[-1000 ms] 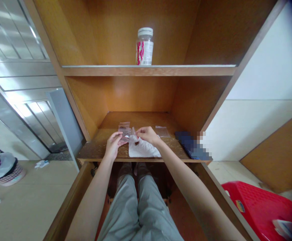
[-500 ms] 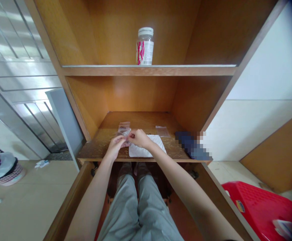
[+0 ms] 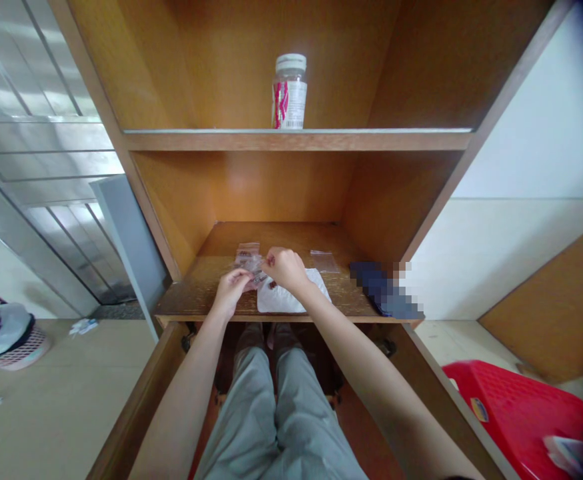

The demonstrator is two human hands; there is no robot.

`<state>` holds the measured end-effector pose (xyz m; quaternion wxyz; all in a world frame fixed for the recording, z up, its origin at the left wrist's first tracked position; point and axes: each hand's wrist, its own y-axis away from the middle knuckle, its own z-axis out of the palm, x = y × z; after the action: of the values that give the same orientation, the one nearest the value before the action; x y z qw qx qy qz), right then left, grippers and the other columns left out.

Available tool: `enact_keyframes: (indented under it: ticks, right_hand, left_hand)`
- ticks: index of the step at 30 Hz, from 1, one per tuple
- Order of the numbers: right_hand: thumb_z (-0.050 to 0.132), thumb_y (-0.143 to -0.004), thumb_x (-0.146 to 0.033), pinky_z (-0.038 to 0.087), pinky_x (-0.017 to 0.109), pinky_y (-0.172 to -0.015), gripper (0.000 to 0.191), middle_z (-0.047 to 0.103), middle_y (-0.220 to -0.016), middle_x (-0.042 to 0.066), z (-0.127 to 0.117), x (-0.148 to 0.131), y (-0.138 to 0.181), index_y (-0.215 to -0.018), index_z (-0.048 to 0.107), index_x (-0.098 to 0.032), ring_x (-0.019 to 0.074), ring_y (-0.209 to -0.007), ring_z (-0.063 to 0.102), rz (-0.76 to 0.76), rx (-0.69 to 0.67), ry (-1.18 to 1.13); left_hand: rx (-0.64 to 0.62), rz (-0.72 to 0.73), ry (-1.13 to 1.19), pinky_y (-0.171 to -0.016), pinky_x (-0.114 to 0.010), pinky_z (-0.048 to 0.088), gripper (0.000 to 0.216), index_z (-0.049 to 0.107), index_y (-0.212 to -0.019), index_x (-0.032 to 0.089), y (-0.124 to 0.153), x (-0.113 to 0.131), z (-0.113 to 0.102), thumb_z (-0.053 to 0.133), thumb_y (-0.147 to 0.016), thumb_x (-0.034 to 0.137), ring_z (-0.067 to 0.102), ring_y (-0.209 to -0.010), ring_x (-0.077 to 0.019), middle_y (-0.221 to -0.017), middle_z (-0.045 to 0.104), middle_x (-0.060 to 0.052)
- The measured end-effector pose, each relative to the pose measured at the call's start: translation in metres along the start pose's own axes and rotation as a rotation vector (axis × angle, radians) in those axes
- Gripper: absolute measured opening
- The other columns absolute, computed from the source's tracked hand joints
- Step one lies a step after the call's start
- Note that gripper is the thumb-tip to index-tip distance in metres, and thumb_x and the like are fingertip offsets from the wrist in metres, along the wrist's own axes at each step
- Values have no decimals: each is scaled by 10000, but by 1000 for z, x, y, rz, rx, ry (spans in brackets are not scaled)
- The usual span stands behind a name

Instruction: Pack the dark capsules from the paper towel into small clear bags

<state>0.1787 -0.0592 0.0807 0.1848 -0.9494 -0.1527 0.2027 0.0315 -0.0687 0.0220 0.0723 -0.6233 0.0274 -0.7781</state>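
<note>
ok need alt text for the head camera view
The left hand and right hand pinch a small clear plastic bag above a white sheet on a wooden cabinet shelf; a labelled jar stands on the shelf above.

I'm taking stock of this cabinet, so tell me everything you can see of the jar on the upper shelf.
The jar stands upright on the upper wooden shelf, near its front edge. It is a cylindrical container with a pale, white-looking cap. A label wraps its body, with a magenta pattern on the left and a white panel with small print and a barcode. The body may be clear plastic or glass, but its contents cannot be made out. Only the shelf touches it.
</note>
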Motion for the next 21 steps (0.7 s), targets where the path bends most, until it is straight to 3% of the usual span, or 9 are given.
enact_keyframes:
  ticks: [6, 8, 11, 15, 21]
  right_hand:
    - [391, -813, -190, 396, 250, -650, 285, 578, -1050, 88, 0, -8, 8, -1066, 523, -195, 182, -842, 587, -103, -46, 69]
    - [367, -828, -174, 402, 254, -674, 281, 562, -1082, 89, 3, -12, 10, -1048, 539, -204, 180, -863, 585, -162, -96, 99]
    - [398, -809, -145, 399, 279, -729, 238, 609, -992, 115, 5, -15, 10, -912, 611, -161, 205, -873, 585, -225, -135, 148]
    - [441, -777, -141, 398, 308, -734, 208, 647, -883, 142, 1, -11, 7, -815, 644, -115, 234, -837, 596, -238, -57, 129]
    - [541, -753, -242, 406, 242, -636, 170, 674, -778, 79, -13, 11, -6, -759, 688, -155, 169, -710, 605, -199, 14, -271]
  left_hand:
    - [-27, 7, 32, -665, -300, 515, 159, 593, -657, 129, 0, -1, -2, 664, -612, 264, 595, -609, -123, -665, 617, -9]
    - [-41, 14, 15, -650, -289, 514, 159, 597, -667, 131, -1, -4, -3, 660, -619, 268, 594, -606, -124, -662, 620, -11]
    - [-41, 28, -6, -638, -273, 512, 158, 608, -670, 133, -2, -6, -4, 663, -612, 269, 591, -618, -125, -679, 627, -15]
    - [-38, 6, 0, -609, -247, 507, 169, 600, -652, 134, -1, -2, -2, 676, -604, 277, 581, -600, -114, -660, 622, -11]
    - [-22, -14, 173, -662, -337, 522, 260, 504, -629, 129, -1, 5, -3, 662, -633, 336, 617, -607, -143, -625, 591, 1]
